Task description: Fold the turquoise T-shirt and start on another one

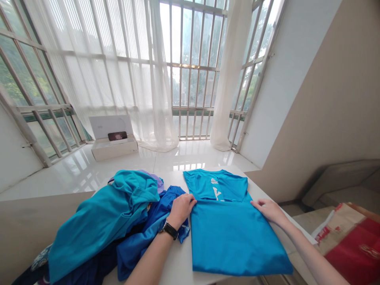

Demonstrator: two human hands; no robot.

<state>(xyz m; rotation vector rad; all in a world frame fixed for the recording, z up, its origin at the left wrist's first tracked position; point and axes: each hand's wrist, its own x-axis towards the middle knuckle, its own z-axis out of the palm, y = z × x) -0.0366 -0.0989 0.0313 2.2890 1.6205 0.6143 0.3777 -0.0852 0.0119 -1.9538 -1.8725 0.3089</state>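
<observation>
On the left half of the worktop (178,269) a loose heap of clothes is seen: a teal garment (103,221) on top, a dark blue garment (139,241) spilling out below it, and a purple garment (158,183) just showing behind, none of them folded or smoothed yet. The left hand (181,208), with a black watch (170,229) at the wrist, is laid over the edge of the dark blue garment, and its bent fingers (191,202) are set against the left edge of the bright blue shirt (234,233); whether cloth is pinched under them cannot be told. The bright blue shirt is spread flat just right of the heap, taking up the middle and right of the worktop, with its sides brought in so that a neat rectangle is formed and a white print is shown near the far end (no sleeve is seen sticking out). The right hand (268,209) is rested on the shirt's right edge, fingers (257,204) stretched out and released, nothing grasped. By this layout, the lengthwise folds of one shirt are judged done, a crosswise fold is probably left, and the whole heap remains to be dealt with. At the far right, off the worktop, a red and brown bag (353,245) is lying.
</observation>
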